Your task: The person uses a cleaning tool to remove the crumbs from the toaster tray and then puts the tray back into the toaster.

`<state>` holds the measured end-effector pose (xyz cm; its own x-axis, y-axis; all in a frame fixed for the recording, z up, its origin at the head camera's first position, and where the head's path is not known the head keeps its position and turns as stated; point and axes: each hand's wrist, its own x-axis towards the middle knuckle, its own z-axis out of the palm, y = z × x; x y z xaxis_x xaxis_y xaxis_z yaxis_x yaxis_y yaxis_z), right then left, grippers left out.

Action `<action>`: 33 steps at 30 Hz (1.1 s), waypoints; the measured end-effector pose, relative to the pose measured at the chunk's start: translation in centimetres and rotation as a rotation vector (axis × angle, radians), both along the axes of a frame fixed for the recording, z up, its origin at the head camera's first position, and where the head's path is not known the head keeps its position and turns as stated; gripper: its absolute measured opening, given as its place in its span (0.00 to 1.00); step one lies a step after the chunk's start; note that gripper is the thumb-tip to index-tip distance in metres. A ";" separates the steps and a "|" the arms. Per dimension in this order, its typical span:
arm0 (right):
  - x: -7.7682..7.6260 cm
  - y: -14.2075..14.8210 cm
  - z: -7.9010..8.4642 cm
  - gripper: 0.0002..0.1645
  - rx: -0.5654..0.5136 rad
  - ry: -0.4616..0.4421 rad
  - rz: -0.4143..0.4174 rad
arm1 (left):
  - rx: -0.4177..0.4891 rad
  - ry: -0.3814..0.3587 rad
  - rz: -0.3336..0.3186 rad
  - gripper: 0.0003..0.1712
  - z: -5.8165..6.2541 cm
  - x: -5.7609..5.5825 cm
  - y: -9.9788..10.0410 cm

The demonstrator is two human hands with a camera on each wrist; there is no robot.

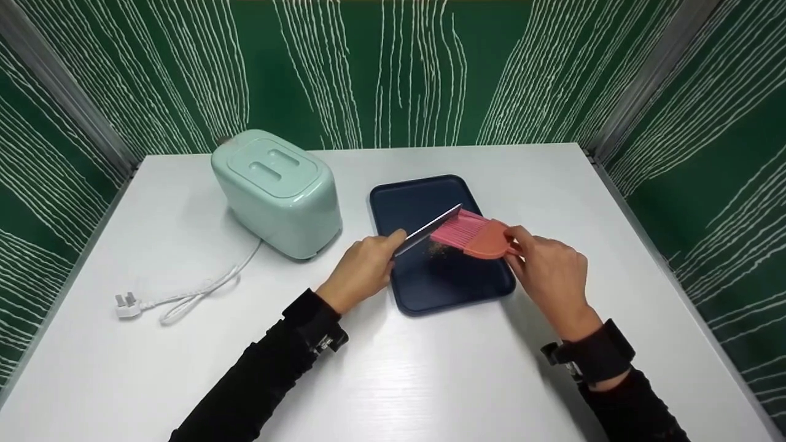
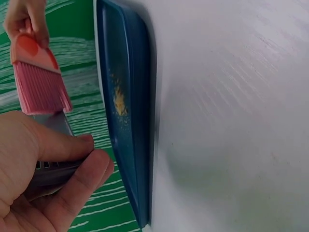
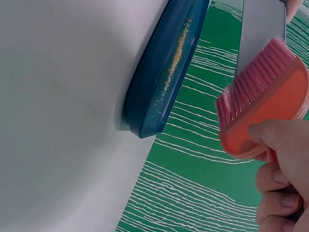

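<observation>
My left hand (image 1: 363, 265) grips one end of a thin grey metal crumb tray (image 1: 425, 233), tilted above the dark blue tray (image 1: 451, 294). My right hand (image 1: 551, 277) holds the short handle of an orange hand brush (image 1: 488, 238). Its pink bristles (image 3: 256, 77) rest against the face of the crumb tray, as the right wrist view shows. Below, a small heap of yellow-brown crumbs (image 2: 119, 101) lies on the blue tray. Slots show near the held end of the crumb tray in the left wrist view.
A mint-green toaster (image 1: 279, 196) with a lid on stands at the back left. Its white cord (image 1: 209, 288) runs to a plug (image 1: 128, 307) on the white table (image 1: 393, 380). Green walls (image 1: 424, 73) with white lines enclose the back and sides.
</observation>
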<state>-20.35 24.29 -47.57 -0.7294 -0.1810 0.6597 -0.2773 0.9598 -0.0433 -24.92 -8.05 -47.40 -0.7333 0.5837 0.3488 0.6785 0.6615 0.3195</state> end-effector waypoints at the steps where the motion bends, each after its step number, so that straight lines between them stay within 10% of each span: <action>1: 0.0 0.0 0.0 0.18 0.002 -0.001 0.001 | -0.003 -0.001 0.001 0.20 0.0 0.0 0.0; 21: 0.4 -0.3 -0.7 0.18 0.032 -0.104 0.046 | 0.017 0.003 0.001 0.21 -0.3 0.0 -0.1; 33: 0.4 -0.6 -0.3 0.21 -0.005 0.012 0.036 | 0.058 -0.013 0.031 0.20 -0.7 -0.2 -0.3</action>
